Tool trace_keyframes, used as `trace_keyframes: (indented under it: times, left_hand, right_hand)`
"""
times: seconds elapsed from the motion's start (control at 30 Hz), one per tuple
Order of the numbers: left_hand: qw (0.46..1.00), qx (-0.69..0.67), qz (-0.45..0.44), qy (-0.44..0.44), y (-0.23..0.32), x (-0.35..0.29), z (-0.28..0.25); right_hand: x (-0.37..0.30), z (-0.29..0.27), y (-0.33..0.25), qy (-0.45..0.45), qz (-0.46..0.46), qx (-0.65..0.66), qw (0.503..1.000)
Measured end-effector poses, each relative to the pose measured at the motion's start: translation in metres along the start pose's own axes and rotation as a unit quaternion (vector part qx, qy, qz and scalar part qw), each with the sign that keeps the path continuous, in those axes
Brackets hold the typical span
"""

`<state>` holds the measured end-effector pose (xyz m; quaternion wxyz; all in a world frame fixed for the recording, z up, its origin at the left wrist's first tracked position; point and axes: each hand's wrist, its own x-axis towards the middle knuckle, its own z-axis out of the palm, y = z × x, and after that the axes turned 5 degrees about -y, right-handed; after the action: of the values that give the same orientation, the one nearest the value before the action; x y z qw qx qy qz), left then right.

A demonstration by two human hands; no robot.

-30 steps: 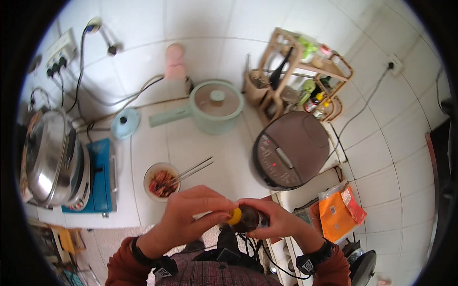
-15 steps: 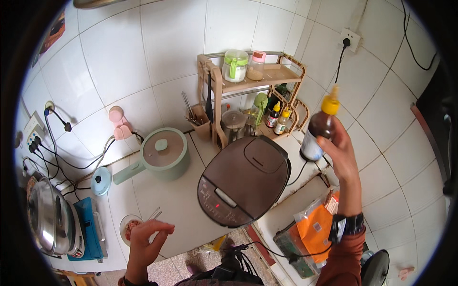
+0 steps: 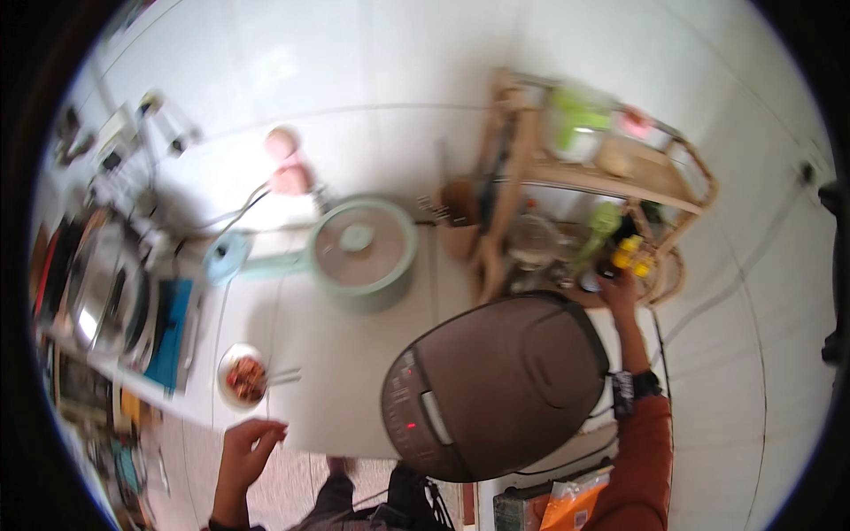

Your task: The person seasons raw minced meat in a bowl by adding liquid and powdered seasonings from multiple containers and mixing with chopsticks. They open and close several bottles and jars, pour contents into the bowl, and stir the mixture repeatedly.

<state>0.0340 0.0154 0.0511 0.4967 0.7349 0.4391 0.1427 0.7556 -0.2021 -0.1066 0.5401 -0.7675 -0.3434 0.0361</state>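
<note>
My right hand (image 3: 622, 290) is closed on a dark sauce bottle (image 3: 607, 267) with a yellow cap (image 3: 627, 251). It reaches in at the lower tier of the tan shelf rack (image 3: 651, 173), and motion smears the bottle. Whether the bottle's base touches the rack, I cannot tell. My left hand (image 3: 250, 450) hovers by the counter's front edge, thumb and fingertips brought together; anything between them is too small to make out. Just beyond it stands a white bowl (image 3: 227, 394) of chopped meat (image 3: 247, 379), with chopsticks (image 3: 283, 376) sticking out to the right.
A brown rice cooker (image 3: 496, 385) sits before the rack, under my right forearm. Further left are a lidded green pot (image 3: 363, 279), a light-blue lid (image 3: 227, 257) and a steel steamer (image 3: 97, 296). An orange packet (image 3: 571, 504) lies at lower right.
My right hand has brought the bottle from its raised place at the right down to the rack's lower tier. The view has shifted; my left hand keeps its pinch.
</note>
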Motion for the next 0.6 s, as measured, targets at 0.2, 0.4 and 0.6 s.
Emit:
trace_keyframes:
  times: [0.2,0.4,0.6]
  left_hand:
    - [0.999,0.021,0.029,-0.011,-0.008,-0.007,0.009]
    - [0.999,-0.014,0.035,-0.022,-0.025,-0.010,-0.001]
    - [0.999,-0.038,-0.002,-0.025,-0.072,-0.023,-0.028]
  right_hand:
    - [0.036,-0.052,0.084,-0.070,0.229,0.082,0.967]
    - [0.009,-0.089,-0.028,-0.115,0.204,0.053,0.971]
    - [-0.081,-0.140,-0.242,0.017,0.091,0.206,0.974]
